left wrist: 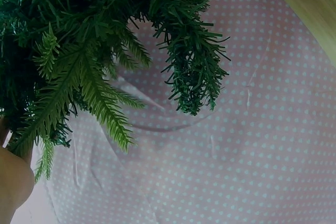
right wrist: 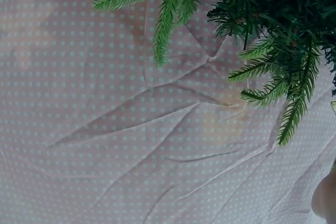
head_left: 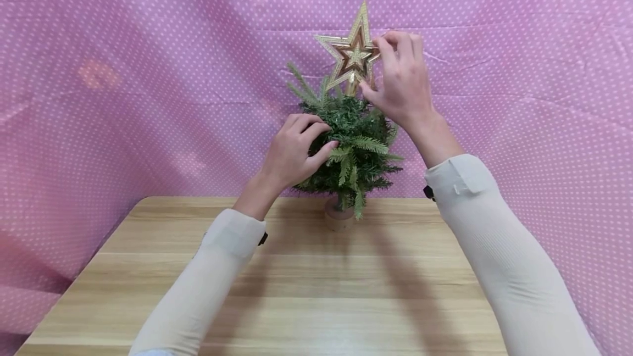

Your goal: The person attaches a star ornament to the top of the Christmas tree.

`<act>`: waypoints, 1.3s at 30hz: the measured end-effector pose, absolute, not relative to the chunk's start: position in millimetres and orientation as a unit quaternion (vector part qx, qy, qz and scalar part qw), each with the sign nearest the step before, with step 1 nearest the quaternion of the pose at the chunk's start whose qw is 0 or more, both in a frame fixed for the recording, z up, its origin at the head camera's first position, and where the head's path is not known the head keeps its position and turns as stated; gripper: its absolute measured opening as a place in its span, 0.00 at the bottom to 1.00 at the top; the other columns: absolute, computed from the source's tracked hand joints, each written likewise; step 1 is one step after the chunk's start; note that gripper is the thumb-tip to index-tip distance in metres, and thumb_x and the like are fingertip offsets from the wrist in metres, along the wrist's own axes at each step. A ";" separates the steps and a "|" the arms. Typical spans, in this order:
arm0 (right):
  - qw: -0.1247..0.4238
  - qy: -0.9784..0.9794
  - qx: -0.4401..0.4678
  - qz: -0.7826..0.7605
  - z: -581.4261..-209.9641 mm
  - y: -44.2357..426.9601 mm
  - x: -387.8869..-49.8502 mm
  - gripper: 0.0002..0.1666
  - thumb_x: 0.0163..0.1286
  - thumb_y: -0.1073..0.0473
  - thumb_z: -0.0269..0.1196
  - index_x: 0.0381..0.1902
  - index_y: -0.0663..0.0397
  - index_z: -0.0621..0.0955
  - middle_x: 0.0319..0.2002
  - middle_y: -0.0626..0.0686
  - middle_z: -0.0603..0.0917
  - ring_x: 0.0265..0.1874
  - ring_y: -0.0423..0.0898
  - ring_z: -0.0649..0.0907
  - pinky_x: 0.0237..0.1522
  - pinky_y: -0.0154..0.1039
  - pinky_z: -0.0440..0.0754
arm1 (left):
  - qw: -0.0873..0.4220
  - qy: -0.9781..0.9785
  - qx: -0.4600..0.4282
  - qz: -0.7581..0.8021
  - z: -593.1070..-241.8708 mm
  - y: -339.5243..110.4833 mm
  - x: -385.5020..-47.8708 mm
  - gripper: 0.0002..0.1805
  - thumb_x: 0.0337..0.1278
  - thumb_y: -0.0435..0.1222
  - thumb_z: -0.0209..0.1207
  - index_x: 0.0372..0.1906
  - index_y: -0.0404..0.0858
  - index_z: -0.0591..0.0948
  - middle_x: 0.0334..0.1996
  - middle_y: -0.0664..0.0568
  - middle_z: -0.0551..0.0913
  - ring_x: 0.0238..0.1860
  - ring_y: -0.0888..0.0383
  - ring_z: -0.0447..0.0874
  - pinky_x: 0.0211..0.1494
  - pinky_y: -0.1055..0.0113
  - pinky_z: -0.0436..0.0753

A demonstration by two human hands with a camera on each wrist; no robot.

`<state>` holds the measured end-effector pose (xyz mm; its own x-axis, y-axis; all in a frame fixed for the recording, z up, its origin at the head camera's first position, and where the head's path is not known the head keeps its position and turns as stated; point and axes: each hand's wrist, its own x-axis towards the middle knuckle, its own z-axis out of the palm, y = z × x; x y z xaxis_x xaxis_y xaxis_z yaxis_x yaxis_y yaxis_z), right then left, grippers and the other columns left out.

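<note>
A small artificial Christmas tree [head_left: 358,166] stands upright on a round wooden base [head_left: 340,218] near the table's far edge. Above its top is a gold star tree topper [head_left: 357,55], tilted slightly, its stem meeting the upper branches. My right hand [head_left: 403,78] grips the star's right side, fingers on an upper edge and thumb lower down. My left hand [head_left: 296,144] holds the tree's left side, curled fingers and thumb among the branches. Green branches [left wrist: 100,66] fill the upper left of the left wrist view; the right wrist view shows drooping sprigs [right wrist: 296,98].
The light wooden table [head_left: 316,290] has its far edge just behind the tree base. Pink cloth [head_left: 198,70] with small pale dots hangs behind and along both sides. Shadows of both arms fall across the tabletop.
</note>
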<state>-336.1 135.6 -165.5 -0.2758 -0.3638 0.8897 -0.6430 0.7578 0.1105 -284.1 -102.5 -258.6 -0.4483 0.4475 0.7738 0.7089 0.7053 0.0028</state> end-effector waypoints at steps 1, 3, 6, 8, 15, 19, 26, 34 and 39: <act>0.515 -0.783 0.323 0.133 -166.2 135.8 -336.3 0.40 0.58 0.57 0.75 0.63 0.72 0.75 0.57 0.68 0.74 0.56 0.62 0.71 0.64 0.49 0.71 | 0.395 -0.835 -0.346 -0.165 -258.4 -102.6 -284.2 0.20 0.69 0.48 0.61 0.51 0.35 0.86 0.53 0.42 0.82 0.58 0.45 0.76 0.64 0.51 0.76; 0.526 -0.776 0.328 0.121 -167.6 135.7 -337.3 0.39 0.59 0.56 0.74 0.63 0.72 0.75 0.57 0.68 0.74 0.56 0.63 0.71 0.63 0.50 0.72 | 0.395 -0.835 -0.346 -0.164 -258.0 -103.0 -284.3 0.20 0.69 0.48 0.61 0.51 0.35 0.86 0.53 0.43 0.82 0.58 0.45 0.76 0.64 0.51 0.76; 0.539 -0.767 0.332 0.105 -170.0 135.0 -338.0 0.38 0.62 0.55 0.73 0.63 0.72 0.75 0.57 0.69 0.74 0.55 0.64 0.72 0.63 0.50 0.72 | 0.396 -0.835 -0.347 -0.160 -257.4 -103.7 -284.2 0.20 0.69 0.47 0.61 0.51 0.35 0.86 0.53 0.42 0.82 0.58 0.44 0.76 0.64 0.51 0.76; 0.544 -0.764 0.332 0.099 -171.5 134.5 -338.7 0.38 0.62 0.55 0.72 0.64 0.72 0.75 0.57 0.69 0.74 0.56 0.64 0.72 0.64 0.50 0.72 | 0.398 -0.834 -0.349 -0.157 -257.1 -103.9 -283.9 0.20 0.70 0.47 0.60 0.51 0.35 0.86 0.53 0.42 0.82 0.58 0.44 0.76 0.64 0.51 0.76; 0.550 -0.763 0.327 0.089 -172.4 133.7 -338.9 0.36 0.64 0.55 0.71 0.65 0.69 0.75 0.58 0.68 0.75 0.57 0.63 0.72 0.65 0.49 0.71 | 0.404 -0.825 -0.364 -0.154 -254.2 -103.9 -282.4 0.19 0.70 0.46 0.61 0.52 0.34 0.86 0.54 0.41 0.82 0.60 0.44 0.75 0.66 0.52 0.76; 0.548 -0.764 0.326 0.100 -171.3 135.0 -338.0 0.38 0.63 0.55 0.73 0.66 0.67 0.75 0.60 0.66 0.75 0.58 0.62 0.72 0.67 0.48 0.69 | 0.409 -0.821 -0.368 -0.155 -250.7 -103.9 -282.7 0.20 0.70 0.46 0.60 0.53 0.34 0.86 0.55 0.41 0.82 0.60 0.44 0.75 0.67 0.53 0.75; 0.556 -0.753 0.332 0.117 -172.5 139.3 -334.7 0.36 0.62 0.55 0.73 0.64 0.66 0.77 0.61 0.64 0.76 0.61 0.61 0.72 0.70 0.47 0.66 | 0.424 -0.810 -0.371 -0.164 -248.4 -104.0 -283.9 0.20 0.69 0.46 0.61 0.55 0.34 0.85 0.54 0.42 0.83 0.59 0.44 0.77 0.68 0.54 0.74; 0.566 -0.744 0.335 0.120 -175.8 145.3 -329.3 0.34 0.61 0.55 0.73 0.63 0.65 0.78 0.61 0.63 0.76 0.62 0.60 0.72 0.71 0.48 0.65 | 0.433 -0.806 -0.363 -0.175 -243.2 -107.1 -280.7 0.21 0.68 0.46 0.61 0.55 0.34 0.84 0.54 0.43 0.83 0.59 0.45 0.77 0.68 0.56 0.73; 0.569 -0.739 0.338 0.126 -182.7 149.5 -326.5 0.33 0.60 0.57 0.74 0.62 0.64 0.79 0.60 0.64 0.77 0.60 0.61 0.72 0.69 0.50 0.67 | 0.432 -0.808 -0.358 -0.177 -243.4 -110.6 -277.6 0.21 0.68 0.46 0.61 0.55 0.34 0.84 0.54 0.43 0.83 0.60 0.45 0.77 0.69 0.55 0.73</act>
<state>-326.5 149.5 -182.7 -0.1238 -0.3562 0.9262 -0.6437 0.7392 0.1983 -277.6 -110.6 -243.4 -0.3702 0.4259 0.8256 0.7324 0.6805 -0.0227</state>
